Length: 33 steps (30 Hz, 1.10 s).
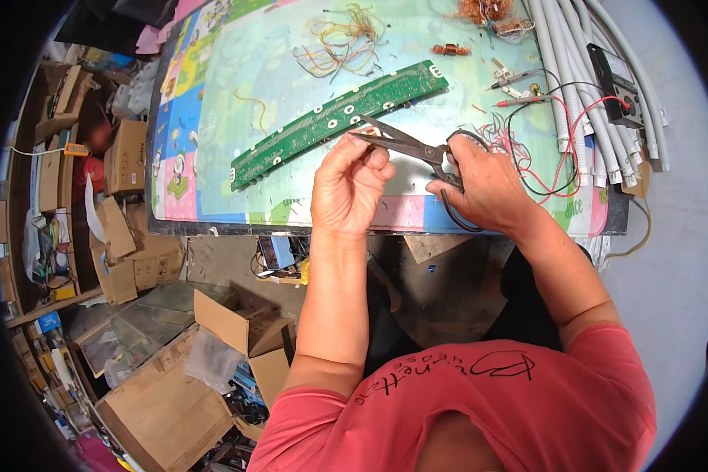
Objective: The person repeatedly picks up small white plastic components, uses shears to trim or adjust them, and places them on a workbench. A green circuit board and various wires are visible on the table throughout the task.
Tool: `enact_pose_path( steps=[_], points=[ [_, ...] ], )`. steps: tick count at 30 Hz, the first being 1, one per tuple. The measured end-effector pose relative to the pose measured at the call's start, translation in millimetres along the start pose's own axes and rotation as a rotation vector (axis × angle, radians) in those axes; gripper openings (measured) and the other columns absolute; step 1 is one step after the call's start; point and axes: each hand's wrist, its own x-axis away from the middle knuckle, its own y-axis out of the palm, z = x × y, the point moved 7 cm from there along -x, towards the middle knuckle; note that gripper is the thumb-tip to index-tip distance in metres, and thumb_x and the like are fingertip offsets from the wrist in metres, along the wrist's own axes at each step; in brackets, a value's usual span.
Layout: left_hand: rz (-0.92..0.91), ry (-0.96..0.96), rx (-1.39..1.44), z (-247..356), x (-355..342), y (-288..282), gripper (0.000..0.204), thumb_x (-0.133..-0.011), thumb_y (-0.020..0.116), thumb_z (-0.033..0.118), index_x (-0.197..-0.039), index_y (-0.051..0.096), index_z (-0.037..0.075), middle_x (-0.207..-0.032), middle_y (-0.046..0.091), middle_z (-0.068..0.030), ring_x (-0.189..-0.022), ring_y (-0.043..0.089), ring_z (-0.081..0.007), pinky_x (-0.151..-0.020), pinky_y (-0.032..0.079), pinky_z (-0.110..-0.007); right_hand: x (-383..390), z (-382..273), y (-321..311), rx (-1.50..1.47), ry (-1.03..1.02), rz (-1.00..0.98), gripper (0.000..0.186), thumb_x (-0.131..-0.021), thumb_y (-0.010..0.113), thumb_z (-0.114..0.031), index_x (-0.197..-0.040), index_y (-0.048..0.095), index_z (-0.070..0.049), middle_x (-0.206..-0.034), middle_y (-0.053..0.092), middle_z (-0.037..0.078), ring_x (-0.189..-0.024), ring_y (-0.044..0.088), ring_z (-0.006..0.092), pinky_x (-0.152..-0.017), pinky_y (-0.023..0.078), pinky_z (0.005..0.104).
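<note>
My right hand grips a pair of dark metal scissors by their black loop handles. The blades stand a little apart and point left, over the tips of my left hand. My left hand is closed, palm up, with thumb and forefinger pinched close to the lower blade. Whatever the pinch holds is too small to make out. Just beyond both hands, a long green circuit board lies slantwise on the table, its right end farther away. The blades overlap part of its near edge in the picture.
The table has a colourful printed cover. On it lie tangled thin wires, a copper coil, red and black test leads, a multimeter and grey pipes at right. Cardboard boxes and shelves crowd the left.
</note>
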Motion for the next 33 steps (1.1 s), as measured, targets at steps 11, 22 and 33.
enact_pose_path(
  steps=[11, 22, 33],
  points=[
    [0.019, -0.022, -0.064, 7.1, 2.5, 0.1, 0.010, -0.085, 0.058, 0.002, -0.094, 0.059, -0.002, -0.085, 0.060, -0.0093, -0.071, 0.054, -0.0154, -0.064, 0.051, -0.030, 3.7, -2.1, 10.1, -0.002, 0.002, -0.006, 0.046, -0.084, 0.065, -0.042, -0.084, 0.043, -0.002, -0.052, 0.055, 0.014, -0.052, 0.059, 0.0358, -0.046, 0.046, 0.0438],
    [-0.030, -0.042, -0.058, 7.3, 2.8, 5.4, 0.022, -0.088, 0.056, 0.006, -0.103, 0.058, -0.008, -0.091, 0.060, -0.0147, -0.072, 0.057, -0.0153, -0.067, 0.054, -0.030, 11.4, -4.3, 28.1, -0.746, 0.264, -0.416, 0.029, -0.094, 0.055, -0.029, -0.082, 0.043, -0.005, -0.059, 0.045, 0.000, -0.053, 0.043, 0.0079, -0.049, 0.037, 0.0280],
    [-0.049, 0.003, -0.121, 5.4, 2.3, 7.7, 0.024, -0.085, 0.059, 0.006, -0.105, 0.056, -0.008, -0.094, 0.058, -0.0135, -0.073, 0.058, -0.0164, -0.070, 0.054, -0.031, 3.6, 9.7, 11.4, -0.741, 0.289, -0.120, 0.030, -0.090, 0.060, -0.029, -0.083, 0.051, -0.001, -0.060, 0.053, 0.003, -0.057, 0.048, 0.0099, -0.052, 0.039, 0.0311]
  ],
)
